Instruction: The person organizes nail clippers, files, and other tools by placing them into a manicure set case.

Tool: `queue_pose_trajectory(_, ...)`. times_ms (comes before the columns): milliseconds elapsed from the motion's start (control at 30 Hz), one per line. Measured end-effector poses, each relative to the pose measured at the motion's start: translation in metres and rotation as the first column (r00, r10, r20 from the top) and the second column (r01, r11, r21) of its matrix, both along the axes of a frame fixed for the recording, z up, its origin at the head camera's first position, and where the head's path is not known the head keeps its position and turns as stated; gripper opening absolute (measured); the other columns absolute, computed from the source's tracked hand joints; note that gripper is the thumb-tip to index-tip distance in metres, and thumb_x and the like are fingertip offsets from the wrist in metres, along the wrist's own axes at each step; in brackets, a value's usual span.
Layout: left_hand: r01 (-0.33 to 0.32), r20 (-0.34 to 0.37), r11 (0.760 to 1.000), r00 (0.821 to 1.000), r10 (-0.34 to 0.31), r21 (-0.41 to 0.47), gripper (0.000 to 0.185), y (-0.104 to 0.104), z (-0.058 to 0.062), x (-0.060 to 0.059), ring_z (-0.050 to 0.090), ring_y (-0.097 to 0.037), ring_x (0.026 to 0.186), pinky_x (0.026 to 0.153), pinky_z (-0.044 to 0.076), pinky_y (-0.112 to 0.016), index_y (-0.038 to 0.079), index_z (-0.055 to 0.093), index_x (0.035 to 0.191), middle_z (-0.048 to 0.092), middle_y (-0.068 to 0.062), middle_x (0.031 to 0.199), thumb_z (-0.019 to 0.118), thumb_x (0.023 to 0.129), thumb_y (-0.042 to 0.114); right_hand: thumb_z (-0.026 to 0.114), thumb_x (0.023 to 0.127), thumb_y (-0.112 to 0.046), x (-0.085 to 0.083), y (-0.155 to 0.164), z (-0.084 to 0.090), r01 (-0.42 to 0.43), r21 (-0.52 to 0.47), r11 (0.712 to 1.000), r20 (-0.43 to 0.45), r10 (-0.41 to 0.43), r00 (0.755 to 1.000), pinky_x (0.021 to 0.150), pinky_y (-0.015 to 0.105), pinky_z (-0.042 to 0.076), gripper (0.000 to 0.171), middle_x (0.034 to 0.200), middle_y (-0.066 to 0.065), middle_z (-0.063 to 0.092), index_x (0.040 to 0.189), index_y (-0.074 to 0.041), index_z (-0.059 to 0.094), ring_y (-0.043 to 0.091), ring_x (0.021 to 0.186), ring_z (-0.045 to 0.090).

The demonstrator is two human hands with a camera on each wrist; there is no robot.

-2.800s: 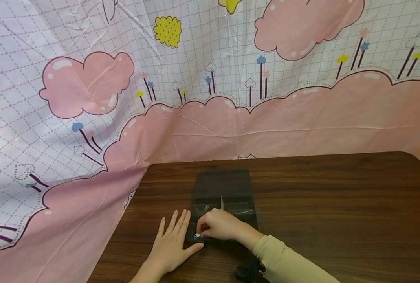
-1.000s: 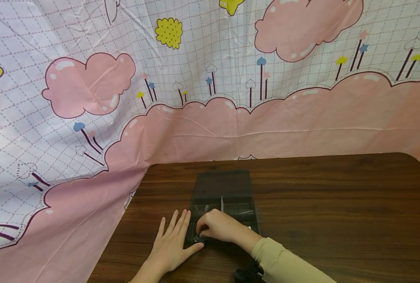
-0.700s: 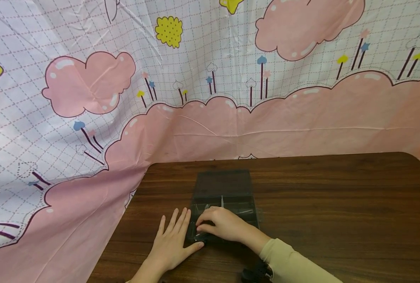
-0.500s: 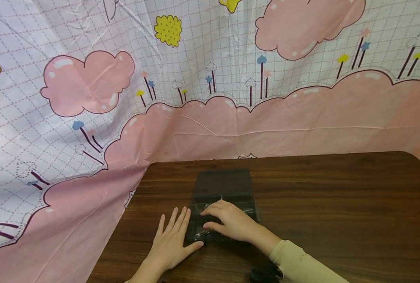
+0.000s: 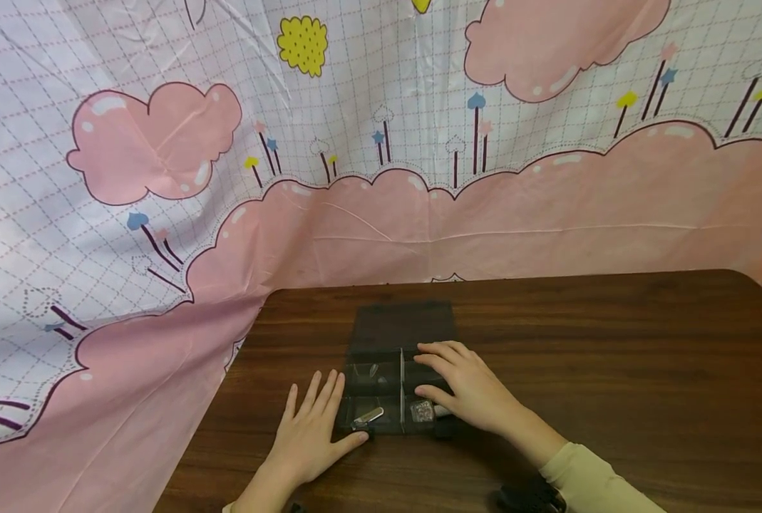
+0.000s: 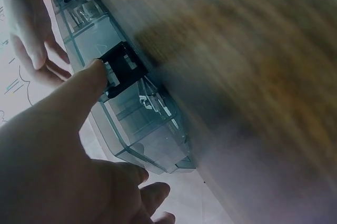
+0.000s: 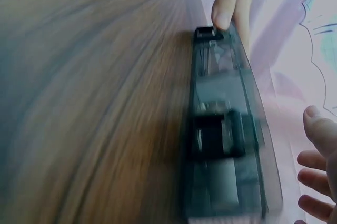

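A dark see-through compartment box (image 5: 387, 390) stands with its lid (image 5: 403, 326) laid back. In its front left compartment lies a metal nail clipper (image 5: 369, 417). The front right compartment has a small glittery bottle (image 5: 422, 410) with a pale cap, partly behind the right hand. My left hand (image 5: 310, 427) is spread along the box's left side; in the left wrist view its thumb rests at a black latch (image 6: 124, 69). Over the box's right part hovers my right hand (image 5: 473, 388), fingers loosely bent and holding nothing. In the right wrist view its fingers (image 7: 318, 166) are apart from the box.
The box stands on a dark wood table (image 5: 611, 356). A thin divider (image 5: 403, 385) splits it left and right, and a small clear piece (image 5: 373, 370) lies in the back left compartment. Behind hangs a patterned cloth (image 5: 547, 206). A black device (image 5: 528, 497) sits by the right wrist.
My right hand has let go of the nail clipper in the front left compartment and moved right, uncovering the clipper and the bottle. The left hand has stayed in place.
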State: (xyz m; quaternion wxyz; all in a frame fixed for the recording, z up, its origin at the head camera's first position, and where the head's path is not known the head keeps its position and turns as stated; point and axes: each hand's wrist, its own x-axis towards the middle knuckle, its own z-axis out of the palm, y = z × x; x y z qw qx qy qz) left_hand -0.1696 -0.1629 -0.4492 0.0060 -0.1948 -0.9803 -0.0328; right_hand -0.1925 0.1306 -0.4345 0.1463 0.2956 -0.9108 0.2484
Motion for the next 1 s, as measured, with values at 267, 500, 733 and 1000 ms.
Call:
queue_pose_trajectory(267, 0.002, 0.006, 1.0, 1.0, -0.002, 0.009, 0.098, 0.001, 0.0, 0.0, 0.0, -0.025, 0.145, 0.113, -0.008, -0.055, 0.014, 0.013, 0.155, 0.014, -0.005, 0.159, 0.037, 0.084, 0.078, 0.058, 0.091, -0.052, 0.015, 0.043, -0.001, 0.132, 0.046, 0.99, -0.033, -0.13, 0.991, 0.103, 0.061, 0.03, 0.062, 0.148, 0.003, 0.04, 0.137, -0.012, 0.053, 0.032, 0.135, 0.032)
queue_pose_trajectory(500, -0.002, 0.014, 1.0, 1.0, 0.002, 0.004, 0.098, 0.0, 0.001, 0.001, 0.001, -0.025, 0.146, 0.113, -0.008, -0.054, 0.014, 0.012, 0.155, 0.013, -0.005, 0.159, 0.036, 0.084, 0.078, 0.059, 0.089, -0.054, 0.033, 0.081, -0.001, 0.228, 0.102, 0.968, -0.029, -0.226, 0.974, 0.103, 0.064, 0.025, 0.073, 0.154, 0.004, 0.029, 0.147, -0.016, 0.039, 0.032, 0.141, 0.02)
queue_pose_trajectory(733, -0.01, 0.015, 1.0, 1.0, 0.01, 0.005, 0.099, -0.001, 0.003, 0.0, 0.003, -0.026, 0.145, 0.113, -0.01, -0.054, 0.014, 0.012, 0.155, 0.013, -0.005, 0.159, 0.038, 0.084, 0.078, 0.058, 0.089, -0.057, 0.046, 0.106, -0.004, 0.284, 0.174, 0.943, -0.023, -0.285, 0.958, 0.112, 0.06, 0.009, 0.082, 0.158, 0.005, 0.018, 0.153, -0.017, 0.026, 0.028, 0.145, 0.007)
queue_pose_trajectory(1000, -0.017, -0.028, 1.0, 0.999, 0.016, -0.024, 0.1, -0.001, 0.011, -0.005, -0.002, -0.023, 0.145, 0.113, -0.011, -0.052, 0.017, 0.007, 0.155, 0.007, -0.001, 0.159, 0.038, 0.083, 0.079, 0.059, 0.087, -0.059, 0.052, 0.121, 0.001, 0.294, 0.23, 0.928, -0.051, -0.29, 0.956, 0.114, 0.055, -0.003, 0.089, 0.16, 0.005, 0.01, 0.154, -0.015, 0.021, 0.028, 0.145, 0.001)
